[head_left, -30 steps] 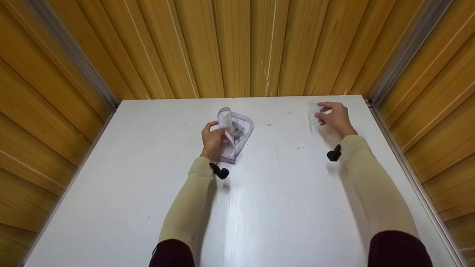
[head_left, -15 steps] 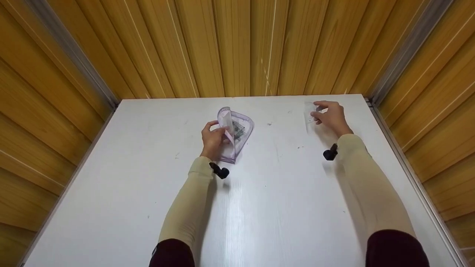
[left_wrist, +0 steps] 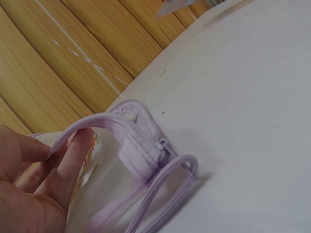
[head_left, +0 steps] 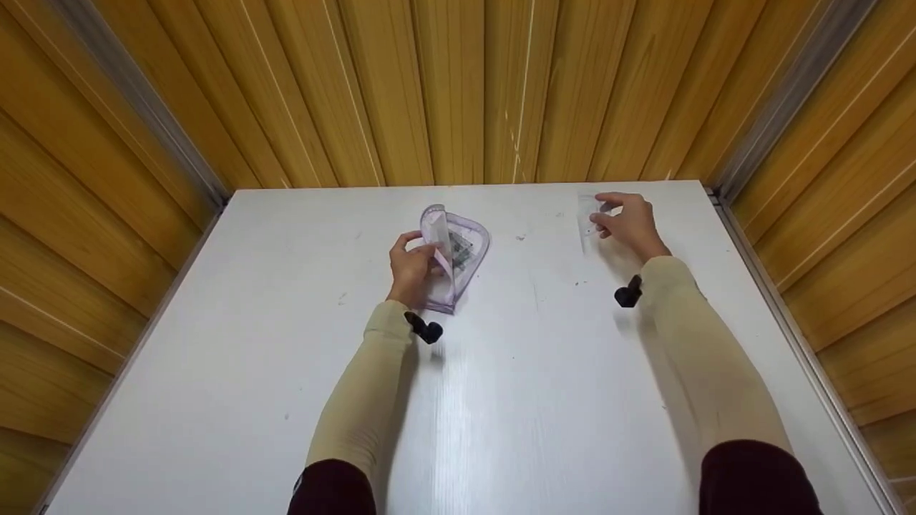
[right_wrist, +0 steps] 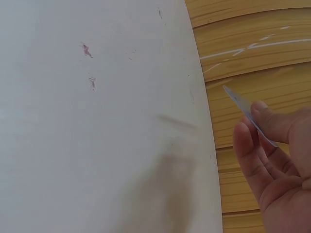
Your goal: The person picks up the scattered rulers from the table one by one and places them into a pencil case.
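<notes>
In the head view, a see-through zip pouch (head_left: 472,266) with lilac edging lies on the table, its mouth spread. My left hand (head_left: 411,270) pinches the raised edge of its flap between thumb and fingers. Close up in the left wrist view, the lilac zip edge (left_wrist: 133,155) and a cord loop (left_wrist: 167,187) show beside the left hand (left_wrist: 39,179). Flat clear pieces with dark markings (head_left: 460,249) lie inside the pouch. To the right, my right hand (head_left: 630,222) pinches a thin clear plastic set square (head_left: 584,214), raised above the table; edge-on in the right wrist view, it ends in a point.
A white table (head_left: 537,400) with small scuffs lies beneath both hands. Yellow wood-look panels (head_left: 458,93) stand behind its far edge and along both sides, with grey metal posts (head_left: 773,107) at the corners.
My right hand has moved slightly left with the set square. The left hand and the pouch stay where they were.
</notes>
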Motion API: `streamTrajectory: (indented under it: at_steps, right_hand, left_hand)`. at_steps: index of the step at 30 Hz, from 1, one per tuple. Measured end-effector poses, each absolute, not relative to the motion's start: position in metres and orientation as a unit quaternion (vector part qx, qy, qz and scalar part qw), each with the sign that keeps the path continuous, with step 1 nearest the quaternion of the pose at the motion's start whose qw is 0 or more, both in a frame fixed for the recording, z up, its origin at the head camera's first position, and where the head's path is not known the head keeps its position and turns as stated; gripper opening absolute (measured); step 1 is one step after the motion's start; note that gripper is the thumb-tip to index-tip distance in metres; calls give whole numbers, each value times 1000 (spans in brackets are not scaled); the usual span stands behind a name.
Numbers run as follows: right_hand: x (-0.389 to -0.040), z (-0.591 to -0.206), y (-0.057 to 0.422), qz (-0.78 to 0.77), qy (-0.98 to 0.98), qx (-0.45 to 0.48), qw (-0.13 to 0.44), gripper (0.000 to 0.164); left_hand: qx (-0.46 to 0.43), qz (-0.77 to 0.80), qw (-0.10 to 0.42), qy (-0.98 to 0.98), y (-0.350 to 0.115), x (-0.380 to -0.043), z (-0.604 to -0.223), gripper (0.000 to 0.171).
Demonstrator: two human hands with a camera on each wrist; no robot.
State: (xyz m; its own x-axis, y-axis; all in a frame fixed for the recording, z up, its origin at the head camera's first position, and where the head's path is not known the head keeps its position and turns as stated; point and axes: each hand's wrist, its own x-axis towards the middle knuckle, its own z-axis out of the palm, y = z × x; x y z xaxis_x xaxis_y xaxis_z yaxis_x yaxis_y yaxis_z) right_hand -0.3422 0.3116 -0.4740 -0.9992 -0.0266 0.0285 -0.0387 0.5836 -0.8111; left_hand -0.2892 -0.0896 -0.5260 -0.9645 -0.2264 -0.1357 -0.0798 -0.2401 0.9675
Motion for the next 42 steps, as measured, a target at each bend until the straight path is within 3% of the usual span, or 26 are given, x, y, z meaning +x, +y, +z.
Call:
streamTrajectory:
  at_steps: [42]
  right_hand:
    - [-355,-484,259,492,-870,35,-3,50]
  left_hand:
    - [127,-786,47,-604,-89,-288,-524,46]
